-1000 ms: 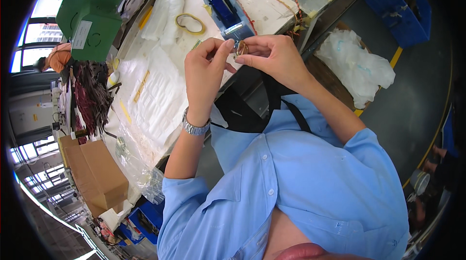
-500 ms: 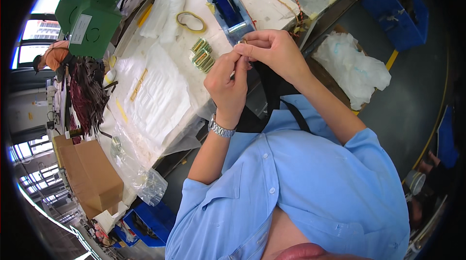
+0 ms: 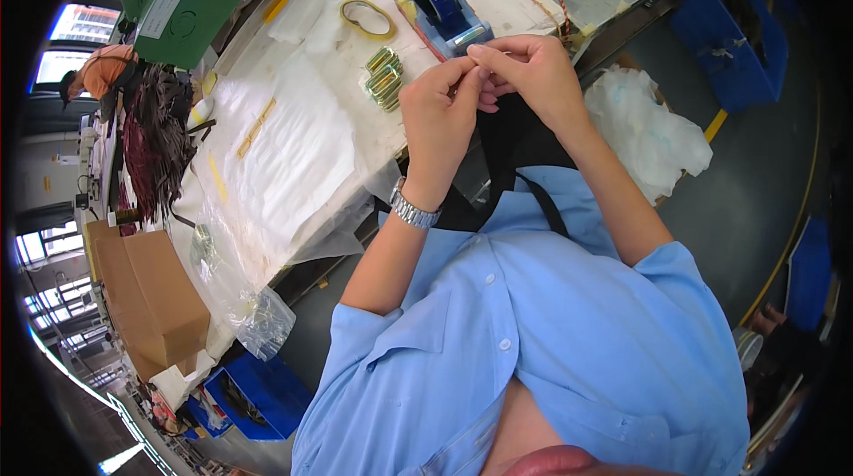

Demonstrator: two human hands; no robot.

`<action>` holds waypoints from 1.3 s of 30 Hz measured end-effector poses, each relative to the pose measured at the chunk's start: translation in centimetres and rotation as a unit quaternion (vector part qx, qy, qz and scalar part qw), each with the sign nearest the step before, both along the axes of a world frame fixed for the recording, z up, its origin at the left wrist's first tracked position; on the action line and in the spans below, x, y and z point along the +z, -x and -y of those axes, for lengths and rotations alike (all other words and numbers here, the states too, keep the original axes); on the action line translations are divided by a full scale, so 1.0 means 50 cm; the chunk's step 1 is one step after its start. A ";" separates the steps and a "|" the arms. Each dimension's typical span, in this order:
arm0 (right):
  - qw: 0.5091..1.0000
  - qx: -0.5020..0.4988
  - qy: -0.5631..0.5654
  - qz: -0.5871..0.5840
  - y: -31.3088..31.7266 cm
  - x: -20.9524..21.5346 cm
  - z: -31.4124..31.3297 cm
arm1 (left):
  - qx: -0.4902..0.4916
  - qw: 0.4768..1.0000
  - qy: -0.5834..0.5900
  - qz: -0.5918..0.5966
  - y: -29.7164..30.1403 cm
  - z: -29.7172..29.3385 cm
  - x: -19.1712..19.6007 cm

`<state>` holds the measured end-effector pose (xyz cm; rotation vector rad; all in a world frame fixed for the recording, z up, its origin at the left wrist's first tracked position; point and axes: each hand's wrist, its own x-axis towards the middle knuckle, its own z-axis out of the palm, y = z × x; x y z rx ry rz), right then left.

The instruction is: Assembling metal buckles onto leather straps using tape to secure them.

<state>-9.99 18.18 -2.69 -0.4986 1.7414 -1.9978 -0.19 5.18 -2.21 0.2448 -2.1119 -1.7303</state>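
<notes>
Both hands meet just in front of a blue tape dispenser (image 3: 433, 9) with a roll of blue tape on it. My left hand (image 3: 442, 112), with a metal watch (image 3: 414, 206) on its wrist, is closed in a pinch. Fingertip to fingertip with it, my right hand (image 3: 531, 76) is pinched too. Whatever sits between the fingers is hidden or too small to name. Left of the hands, several shiny gold-coloured metal pieces (image 3: 384, 80) lie close together on the white table (image 3: 342, 143).
A yellowish tape roll (image 3: 368, 19) lies behind the metal pieces. White sheeting (image 3: 293, 169) and a gold rectangular frame (image 3: 256, 128) are on the left. A green box (image 3: 178, 9), a cardboard box (image 3: 151, 298), blue bins (image 3: 729, 40) and a white plastic bag (image 3: 644, 129) surround the table. Another person (image 3: 102, 76) bends at far left.
The whole view has shifted slightly. Both hands stay pinched together at the dispenser; a small shiny bit visible at the fingertips before is now out of sight.
</notes>
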 end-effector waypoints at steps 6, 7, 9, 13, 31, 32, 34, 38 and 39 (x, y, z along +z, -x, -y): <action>0.999 0.027 -0.018 0.024 0.003 -0.011 -0.002 | 0.041 0.997 0.054 -0.022 -0.011 -0.019 -0.011; 0.999 0.025 -0.024 0.017 -0.001 -0.012 0.000 | 0.041 0.997 0.053 -0.027 -0.013 -0.021 -0.015; 0.999 0.024 -0.032 0.006 -0.005 -0.013 0.002 | 0.057 0.996 0.051 -0.050 -0.014 -0.023 -0.018; 0.998 0.030 -0.051 0.024 0.003 -0.023 -0.001 | 0.057 0.996 0.043 -0.052 -0.019 -0.029 -0.022; 0.921 0.150 -0.187 -0.308 -0.134 0.026 -0.098 | -0.027 0.967 -0.252 0.034 -0.183 -0.037 -0.058; 0.921 0.154 -0.185 -0.306 -0.134 0.022 -0.096 | -0.023 0.967 -0.252 0.036 -0.189 -0.034 -0.058; 0.892 0.156 -0.235 -0.353 -0.138 0.012 -0.088 | -0.014 0.976 -0.210 0.058 -0.202 -0.028 -0.055; 0.859 0.148 -0.225 -0.436 -0.142 -0.015 -0.087 | 0.041 0.995 0.018 0.085 -0.218 -0.024 -0.027; 0.850 0.166 -0.227 -0.445 -0.140 -0.012 -0.086 | 0.043 0.995 0.020 0.087 -0.219 -0.020 -0.019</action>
